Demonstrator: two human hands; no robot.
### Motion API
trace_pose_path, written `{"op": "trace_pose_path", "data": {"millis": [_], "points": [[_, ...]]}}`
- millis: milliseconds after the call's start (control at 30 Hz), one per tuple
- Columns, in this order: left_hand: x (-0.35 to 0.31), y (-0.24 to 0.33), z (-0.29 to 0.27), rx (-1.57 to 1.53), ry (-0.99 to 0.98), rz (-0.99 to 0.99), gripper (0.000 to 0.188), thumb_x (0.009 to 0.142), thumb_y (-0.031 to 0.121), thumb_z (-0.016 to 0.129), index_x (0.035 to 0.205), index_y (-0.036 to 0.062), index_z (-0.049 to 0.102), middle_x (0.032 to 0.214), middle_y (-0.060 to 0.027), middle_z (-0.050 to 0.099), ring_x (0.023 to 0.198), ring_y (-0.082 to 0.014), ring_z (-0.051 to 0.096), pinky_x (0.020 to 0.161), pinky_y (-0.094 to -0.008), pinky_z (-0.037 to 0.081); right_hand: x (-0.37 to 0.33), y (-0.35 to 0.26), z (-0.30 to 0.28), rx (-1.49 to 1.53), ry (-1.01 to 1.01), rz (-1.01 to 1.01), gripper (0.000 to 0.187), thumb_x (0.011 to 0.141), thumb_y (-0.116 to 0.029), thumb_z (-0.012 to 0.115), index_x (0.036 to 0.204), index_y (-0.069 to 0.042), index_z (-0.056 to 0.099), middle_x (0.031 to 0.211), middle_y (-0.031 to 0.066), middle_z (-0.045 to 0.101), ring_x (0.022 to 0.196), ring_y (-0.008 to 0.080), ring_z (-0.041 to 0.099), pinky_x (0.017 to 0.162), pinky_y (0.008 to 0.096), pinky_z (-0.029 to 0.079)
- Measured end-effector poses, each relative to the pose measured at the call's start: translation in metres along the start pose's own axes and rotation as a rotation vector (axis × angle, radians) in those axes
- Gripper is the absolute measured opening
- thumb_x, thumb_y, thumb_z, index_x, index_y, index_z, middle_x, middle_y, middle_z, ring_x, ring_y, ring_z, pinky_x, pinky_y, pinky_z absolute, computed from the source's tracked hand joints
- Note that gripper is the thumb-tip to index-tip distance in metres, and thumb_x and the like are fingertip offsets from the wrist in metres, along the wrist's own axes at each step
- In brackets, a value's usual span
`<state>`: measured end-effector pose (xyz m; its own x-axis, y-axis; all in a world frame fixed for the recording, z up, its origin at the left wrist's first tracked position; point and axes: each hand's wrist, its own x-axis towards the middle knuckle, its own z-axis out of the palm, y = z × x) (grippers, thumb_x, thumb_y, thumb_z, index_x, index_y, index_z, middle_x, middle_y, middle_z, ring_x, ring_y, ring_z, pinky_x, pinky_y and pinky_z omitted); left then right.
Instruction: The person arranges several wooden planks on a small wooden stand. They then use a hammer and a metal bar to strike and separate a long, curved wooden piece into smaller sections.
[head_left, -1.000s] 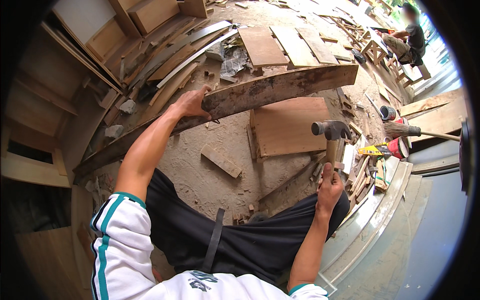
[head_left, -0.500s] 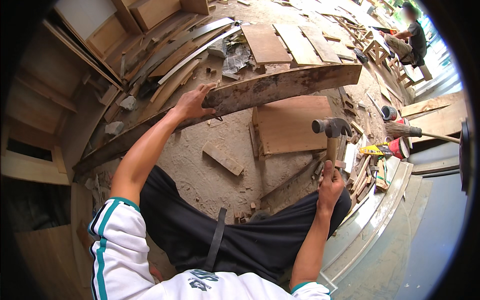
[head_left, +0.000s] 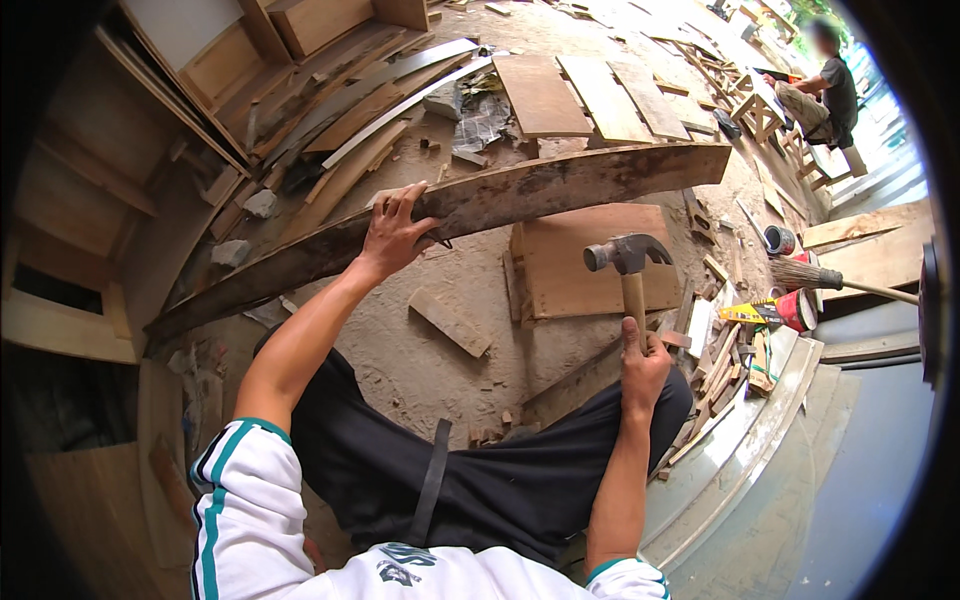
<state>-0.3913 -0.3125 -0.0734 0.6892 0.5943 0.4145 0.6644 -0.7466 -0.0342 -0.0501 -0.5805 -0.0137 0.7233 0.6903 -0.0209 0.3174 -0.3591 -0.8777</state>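
A long, stained, weathered plank (head_left: 560, 185) stands on edge across my front, running from the lower left to the upper right. My left hand (head_left: 398, 235) grips it near its middle, fingers over the top edge and thumb on the near face. By that thumb a thin dark bent piece, perhaps a nail, sticks out from the plank. My right hand (head_left: 645, 370) is wrapped round the wooden handle of a claw hammer (head_left: 630, 258). The hammer is upright above my right knee, its head apart from the plank and in front of a plywood box (head_left: 590, 265).
A short wood block (head_left: 450, 322) lies on the dusty floor. Wood scraps (head_left: 715, 370), a brush (head_left: 805, 272) and an open can (head_left: 780, 240) are at the right. Flat boards (head_left: 600, 95) lie beyond the plank; cabinet frames (head_left: 90, 190) stand left. Another person (head_left: 830, 90) sits far right.
The hammer in my right hand has moved left. My left hand has shifted slightly right and down while still gripping the plank, whose right end sits a little lower in view.
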Motion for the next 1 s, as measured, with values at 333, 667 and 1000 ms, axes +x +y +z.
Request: {"op": "trace_pose_path", "data": {"millis": [333,667,1000], "points": [[-0.001,0.006,0.003,-0.036,-0.069,-0.029,0.020,0.080,0.026,0.076,0.072,0.0092,0.069,0.158,-0.0166,0.024,0.148,-0.0342,0.017,0.116,-0.0636,0.009,0.005,0.006,-0.003,0.005,0.009,0.054,0.061,0.088,-0.057,0.069,0.072,0.001,0.062,0.059,-0.0008,0.050,0.057,0.0087,0.044,0.053,0.0266,0.036],[-0.042,0.039,0.007,0.059,0.077,0.022,0.020,0.082,0.021,0.072,0.075,0.0060,0.060,0.137,-0.0153,0.051,0.135,-0.0294,0.038,0.111,-0.0533,0.026,0.008,-0.002,0.001,-0.094,-0.015,0.056,0.064,0.086,-0.060,0.068,0.075,0.004,0.064,0.060,0.0044,0.055,0.061,0.0129,0.049,0.059,0.0318,0.044],[-0.047,0.092,0.058,-0.528,-0.160,-0.914,0.021,0.095,0.019,0.056,0.108,0.0019,0.060,0.101,-0.0217,0.065,0.107,-0.0375,0.061,0.084,-0.0485,0.050,0.008,-0.003,0.011,-0.141,-0.031,0.032,0.067,0.086,-0.062,0.067,0.074,0.003,0.063,0.059,0.0076,0.056,0.059,0.0161,0.051,0.059,0.0347,0.044]]}}
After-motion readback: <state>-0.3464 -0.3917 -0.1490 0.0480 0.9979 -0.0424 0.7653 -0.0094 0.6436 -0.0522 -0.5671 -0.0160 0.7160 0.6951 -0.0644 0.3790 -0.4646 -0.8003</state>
